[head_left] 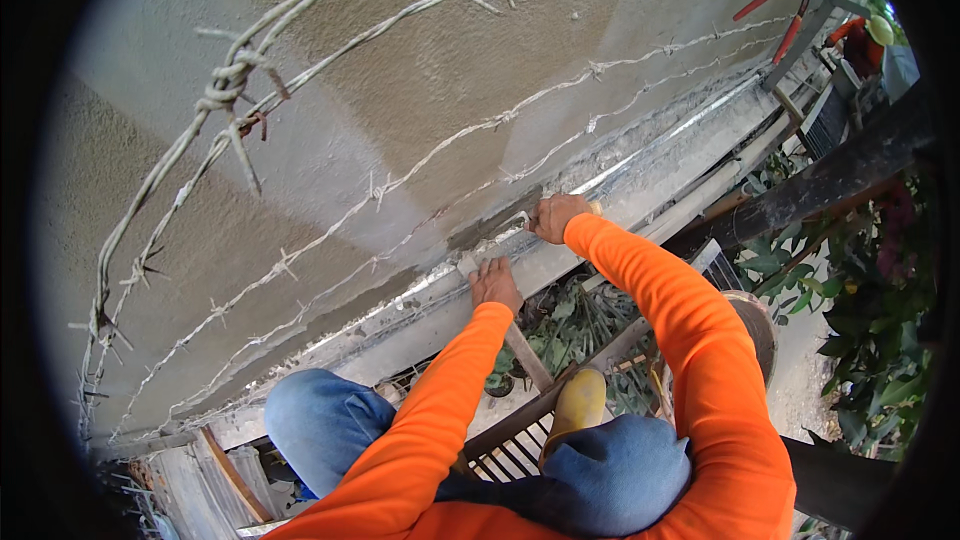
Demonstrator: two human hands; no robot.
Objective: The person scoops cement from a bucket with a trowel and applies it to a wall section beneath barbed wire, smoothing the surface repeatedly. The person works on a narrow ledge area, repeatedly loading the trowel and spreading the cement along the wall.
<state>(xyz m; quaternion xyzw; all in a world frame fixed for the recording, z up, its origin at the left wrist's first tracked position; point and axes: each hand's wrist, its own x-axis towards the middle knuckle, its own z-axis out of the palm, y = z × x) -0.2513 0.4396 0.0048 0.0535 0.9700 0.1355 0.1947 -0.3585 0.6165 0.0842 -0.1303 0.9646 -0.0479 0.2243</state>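
My right hand point(558, 218) is closed round a small hand tool whose light, wood-coloured handle end point(597, 208) sticks out behind it. The tool's working end is at the wall's foot and mostly hidden, so its kind is unclear. Beside that hand, a strip of damp, darker mortar point(490, 230) runs along the bottom of the grey rendered wall point(420, 100). My left hand point(495, 285) lies on the concrete ledge point(405, 318), lower and to the left, fingers stretched toward the wall; nothing shows in it.
Strands of barbed wire point(375, 192) cross in front of the wall. Red-handled pincers point(797, 22) hang at the far right. Below my knees are a slatted platform point(510, 460) and a yellow boot point(578, 402). Plants point(885, 340) grow at right; another person point(862, 45) is farther off.
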